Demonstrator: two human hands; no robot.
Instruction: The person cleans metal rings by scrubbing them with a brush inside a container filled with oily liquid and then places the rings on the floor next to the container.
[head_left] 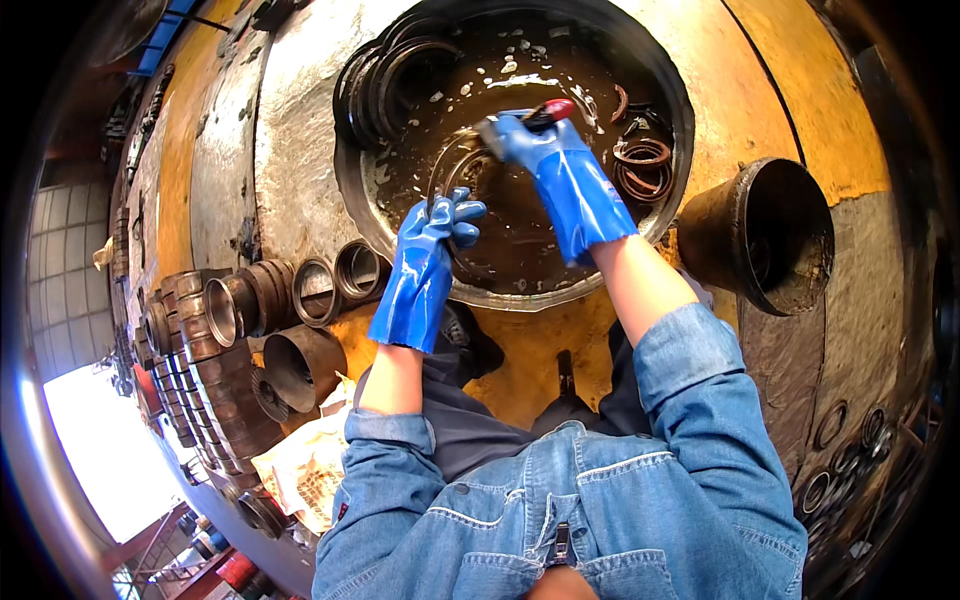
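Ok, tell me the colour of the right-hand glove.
The right-hand glove is bright blue, seen in the head view.

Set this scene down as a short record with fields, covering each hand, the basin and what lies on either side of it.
Left hand: blue glove, holding a thin ring
Right hand: blue glove, gripping a red-handled tool, probably a brush
Basin: round, dark liquid; dark rings upper left, reddish rings right
Right of basin: open cylinder
Left of basin: metal cylinders
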